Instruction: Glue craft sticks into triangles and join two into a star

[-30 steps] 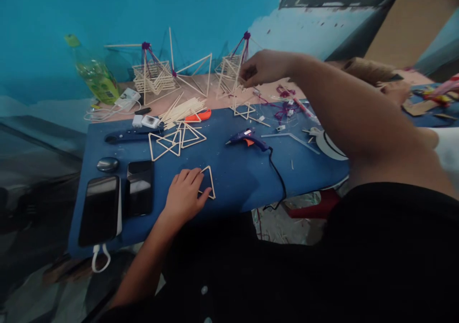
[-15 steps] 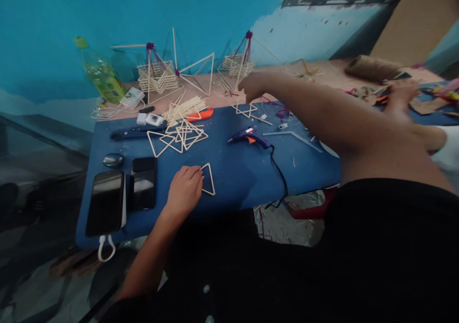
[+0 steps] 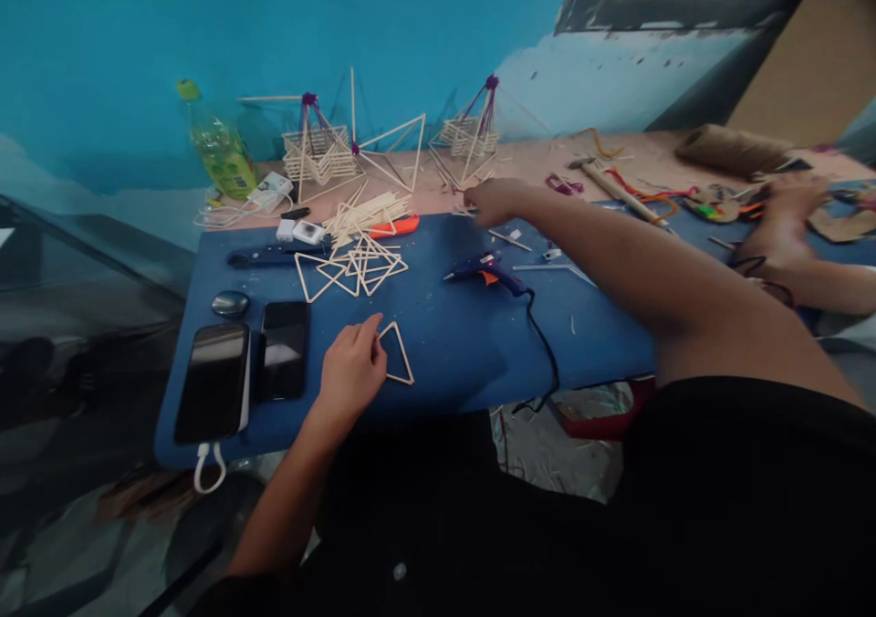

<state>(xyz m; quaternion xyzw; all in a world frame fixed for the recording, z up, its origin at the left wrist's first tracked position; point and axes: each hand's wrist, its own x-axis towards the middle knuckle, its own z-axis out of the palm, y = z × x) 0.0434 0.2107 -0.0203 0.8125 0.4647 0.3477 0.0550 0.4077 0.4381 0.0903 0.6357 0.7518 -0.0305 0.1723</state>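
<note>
My left hand (image 3: 353,366) rests on the blue tabletop, its fingers curled over the left side of a triangle of thin wooden sticks (image 3: 405,354). The covered side of that triangle is hidden. My right hand (image 3: 494,201) reaches to the back of the table, fingers pointing down and drawn together; what is between them is blurred. Below it lies a blue hot glue gun (image 3: 479,268) with an orange trigger. Several joined stick triangles (image 3: 362,268) lie at centre left, in front of a pile of loose sticks (image 3: 370,214).
Stick structures with purple tops (image 3: 321,153) stand along the wall, beside a green bottle (image 3: 224,156). Two phones (image 3: 213,384) and a computer mouse (image 3: 231,303) lie at left. A hammer (image 3: 622,193) lies at back right, near another person's hand (image 3: 794,202). The glue gun's cord (image 3: 546,343) hangs over the edge.
The view has shifted, bringing the hammer into sight. The stick shape beneath my right hand no longer shows clearly. My left index finger has straightened slightly over the triangle.
</note>
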